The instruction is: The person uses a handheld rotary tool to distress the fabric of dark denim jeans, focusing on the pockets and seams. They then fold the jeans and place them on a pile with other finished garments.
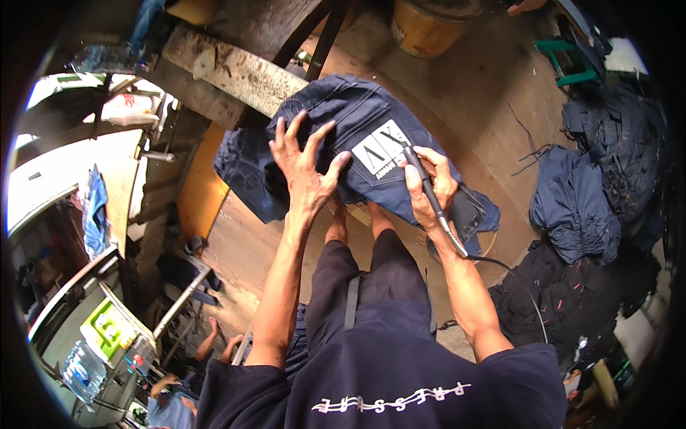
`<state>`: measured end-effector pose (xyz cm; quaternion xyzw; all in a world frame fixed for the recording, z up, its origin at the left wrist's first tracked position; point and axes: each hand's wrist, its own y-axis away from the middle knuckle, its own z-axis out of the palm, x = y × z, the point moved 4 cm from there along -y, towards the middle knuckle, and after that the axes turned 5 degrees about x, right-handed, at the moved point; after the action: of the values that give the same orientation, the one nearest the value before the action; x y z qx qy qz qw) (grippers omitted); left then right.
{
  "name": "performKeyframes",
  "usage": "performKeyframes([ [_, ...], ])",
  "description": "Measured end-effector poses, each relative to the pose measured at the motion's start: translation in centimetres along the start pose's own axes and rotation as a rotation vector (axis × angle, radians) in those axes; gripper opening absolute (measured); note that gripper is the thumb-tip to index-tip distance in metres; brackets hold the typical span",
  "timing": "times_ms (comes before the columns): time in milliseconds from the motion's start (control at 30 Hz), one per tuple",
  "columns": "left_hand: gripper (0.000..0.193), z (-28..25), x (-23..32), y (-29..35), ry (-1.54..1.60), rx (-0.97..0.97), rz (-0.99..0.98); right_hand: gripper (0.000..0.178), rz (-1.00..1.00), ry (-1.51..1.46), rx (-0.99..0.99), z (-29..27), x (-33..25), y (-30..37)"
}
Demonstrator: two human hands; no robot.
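Navy denim trousers [343, 107] are draped over the board in front of my legs, with stitched pockets showing. On one pocket lies a white rectangular panel with black lettering [374, 151]. My left hand [307, 161] rests on the cloth left of the panel, fingers spread and holding nothing. In my right hand [433, 187] is a slim black pen-shaped tool [427, 184], gripped like a pencil. Its tip meets the panel's right side; whether it touches cannot be made out. A thin cord [514, 275] trails from its lower end past my forearm.
A worn wooden beam [236, 75] runs behind the trousers. Dark garments [575, 204] and black cloth [572, 293] are heaped at right. At the far side stand a yellowish bucket [429, 28] and a green stool [561, 63]. Other people [171, 400] sit at lower left.
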<state>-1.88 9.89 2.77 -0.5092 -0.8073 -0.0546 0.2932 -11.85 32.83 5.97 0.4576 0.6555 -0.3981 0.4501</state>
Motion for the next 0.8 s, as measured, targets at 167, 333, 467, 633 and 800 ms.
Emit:
performKeyframes([
  [167,0.063,0.9,-0.5,-0.9,0.224,-0.03,-0.106,0.026,-0.467,0.137,-0.157,4.9,-0.6,-2.3],
  [333,0.07,0.5,-2.0,-1.4,0.206,0.025,-0.095,0.025,-0.551,0.081,-0.127,7.9,-0.1,-3.2],
  [467,0.077,0.8,-2.8,-1.4,0.32,-0.03,-0.153,0.026,-0.521,0.125,-0.23,8.0,0.3,-3.0],
  [633,0.08,1.1,-3.1,-1.2,0.369,-0.065,-0.198,0.026,-0.507,0.119,-0.292,8.5,0.7,-3.1],
  [800,0.08,1.1,-3.3,-1.3,0.356,-0.084,-0.201,0.026,-0.522,0.123,-0.273,8.9,0.6,-3.4],
])
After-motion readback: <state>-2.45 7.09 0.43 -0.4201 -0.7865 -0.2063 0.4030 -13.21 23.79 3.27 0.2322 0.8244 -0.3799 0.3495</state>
